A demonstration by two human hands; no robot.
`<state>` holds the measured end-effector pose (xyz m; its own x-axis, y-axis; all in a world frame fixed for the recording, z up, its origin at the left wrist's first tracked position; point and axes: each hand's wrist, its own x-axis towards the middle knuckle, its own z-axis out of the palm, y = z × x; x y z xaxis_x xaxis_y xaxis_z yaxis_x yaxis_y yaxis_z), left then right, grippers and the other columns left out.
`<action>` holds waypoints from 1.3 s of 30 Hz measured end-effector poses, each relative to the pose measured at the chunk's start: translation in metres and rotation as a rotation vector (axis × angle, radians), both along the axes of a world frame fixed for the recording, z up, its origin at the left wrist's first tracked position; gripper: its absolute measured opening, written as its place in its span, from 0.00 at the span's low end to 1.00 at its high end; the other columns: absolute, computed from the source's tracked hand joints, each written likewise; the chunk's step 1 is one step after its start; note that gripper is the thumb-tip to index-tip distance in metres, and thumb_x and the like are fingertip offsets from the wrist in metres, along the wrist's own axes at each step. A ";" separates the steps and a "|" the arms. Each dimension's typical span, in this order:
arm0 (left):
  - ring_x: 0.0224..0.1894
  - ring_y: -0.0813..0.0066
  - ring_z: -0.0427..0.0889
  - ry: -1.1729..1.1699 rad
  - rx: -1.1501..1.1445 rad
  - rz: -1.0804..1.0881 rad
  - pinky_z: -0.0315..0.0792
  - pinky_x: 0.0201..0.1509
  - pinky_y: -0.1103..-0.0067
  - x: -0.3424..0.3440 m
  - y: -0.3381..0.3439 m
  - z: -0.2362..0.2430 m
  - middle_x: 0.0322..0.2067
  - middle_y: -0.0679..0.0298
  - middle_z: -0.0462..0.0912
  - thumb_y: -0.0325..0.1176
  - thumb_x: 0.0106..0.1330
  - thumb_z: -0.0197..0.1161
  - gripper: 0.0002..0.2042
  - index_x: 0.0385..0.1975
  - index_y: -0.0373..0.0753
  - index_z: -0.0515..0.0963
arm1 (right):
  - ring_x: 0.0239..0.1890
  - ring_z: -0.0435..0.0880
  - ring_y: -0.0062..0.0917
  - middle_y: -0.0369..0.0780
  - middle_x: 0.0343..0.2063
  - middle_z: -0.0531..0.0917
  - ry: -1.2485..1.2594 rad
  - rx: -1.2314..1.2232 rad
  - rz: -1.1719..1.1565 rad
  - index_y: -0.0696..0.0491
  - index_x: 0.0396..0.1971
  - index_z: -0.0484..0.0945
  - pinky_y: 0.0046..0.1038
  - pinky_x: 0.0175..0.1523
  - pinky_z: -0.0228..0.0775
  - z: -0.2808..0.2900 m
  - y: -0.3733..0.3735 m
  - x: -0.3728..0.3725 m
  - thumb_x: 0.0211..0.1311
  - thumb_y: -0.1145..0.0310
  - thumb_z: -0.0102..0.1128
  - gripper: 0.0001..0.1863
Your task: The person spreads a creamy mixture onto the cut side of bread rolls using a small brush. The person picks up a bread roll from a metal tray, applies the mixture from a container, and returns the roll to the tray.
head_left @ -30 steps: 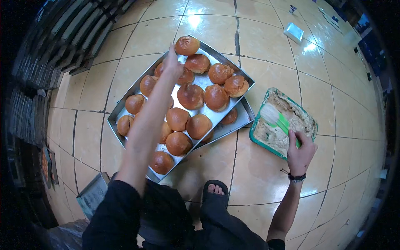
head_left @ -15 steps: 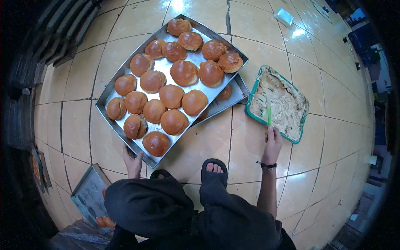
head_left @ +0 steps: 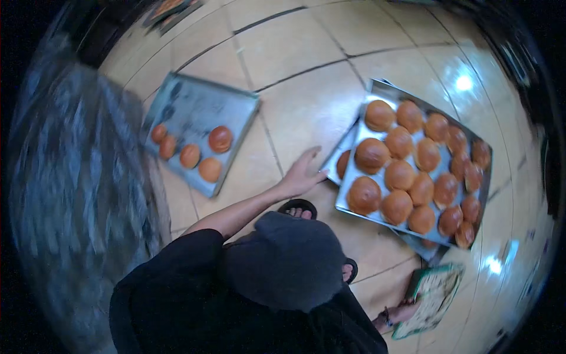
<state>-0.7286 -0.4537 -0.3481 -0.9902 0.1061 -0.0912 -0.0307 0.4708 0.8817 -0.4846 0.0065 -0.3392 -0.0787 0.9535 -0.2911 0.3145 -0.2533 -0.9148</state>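
Note:
My left hand (head_left: pixel 303 172) is open over the floor, fingers spread, just left of the upper metal tray (head_left: pixel 368 217) of glossy round brown buns (head_left: pixel 400 176). A gap seems to separate the fingertips from the tray, though blur makes contact hard to judge. My right hand (head_left: pixel 407 310) is low on the right at the near side of a green-rimmed tub (head_left: pixel 457 276) of pale spread (head_left: pixel 439 304). Its fingers look closed, and the green-handled spreading knife seen in them half a second ago is too blurred to make out now.
Under the upper tray lies a second metal tray (head_left: pixel 340 141), set askew. Another metal tray (head_left: pixel 206 106) with several buns (head_left: pixel 220 139) rests on the tiled floor at the left. Crumpled plastic sheeting (head_left: pixel 88 206) covers something at the far left. My sandalled foot (head_left: pixel 298 209) stands near my left hand.
My view has swung left, bringing the left tray fully into sight and shifting the bun tray and tub rightward. My left hand has let go of the upper tray's near corner and opened.

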 end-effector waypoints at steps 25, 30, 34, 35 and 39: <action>0.46 0.65 0.78 -0.158 0.593 1.103 0.76 0.51 0.70 0.034 -0.196 0.029 0.46 0.56 0.74 0.44 0.47 0.78 0.37 0.50 0.34 0.62 | 0.39 0.79 0.48 0.53 0.35 0.82 -0.415 0.836 1.062 0.63 0.43 0.77 0.42 0.45 0.68 0.008 -0.084 -0.124 0.64 0.57 0.57 0.21; 0.49 0.61 0.78 -0.150 1.013 0.832 0.75 0.55 0.65 0.030 -0.158 0.056 0.48 0.54 0.74 0.44 0.56 0.71 0.31 0.54 0.35 0.65 | 0.37 0.77 0.43 0.47 0.34 0.82 -0.366 0.985 1.164 0.56 0.45 0.78 0.41 0.43 0.62 -0.012 -0.092 -0.144 0.63 0.58 0.57 0.18; 0.54 0.50 0.75 -0.243 1.305 0.569 0.71 0.58 0.59 0.003 -0.093 0.105 0.56 0.49 0.71 0.50 0.62 0.62 0.33 0.61 0.36 0.63 | 0.34 0.80 0.40 0.44 0.31 0.82 -0.284 0.719 1.249 0.58 0.50 0.73 0.39 0.42 0.66 0.043 -0.092 -0.147 0.56 0.62 0.64 0.24; 0.54 0.50 0.75 -0.236 1.304 0.556 0.71 0.58 0.59 -0.001 -0.074 0.129 0.56 0.49 0.71 0.50 0.62 0.62 0.33 0.61 0.36 0.63 | 0.34 0.81 0.37 0.45 0.30 0.82 -0.281 0.915 1.285 0.60 0.51 0.72 0.36 0.41 0.69 0.043 -0.078 -0.144 0.54 0.64 0.67 0.26; 0.57 0.47 0.73 -0.495 1.669 0.290 0.69 0.59 0.52 -0.012 -0.028 0.245 0.56 0.46 0.70 0.55 0.65 0.56 0.32 0.61 0.37 0.64 | 0.41 0.80 0.39 0.48 0.42 0.82 -0.341 0.581 1.455 0.56 0.55 0.72 0.36 0.46 0.73 0.111 -0.043 -0.132 0.61 0.58 0.62 0.25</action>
<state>-0.7411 -0.4816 -0.1031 -0.9078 0.2328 -0.3488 -0.3311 -0.9084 0.2554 -0.6163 -0.0367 -0.2279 -0.9856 0.1117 -0.1267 0.1664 0.7702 -0.6157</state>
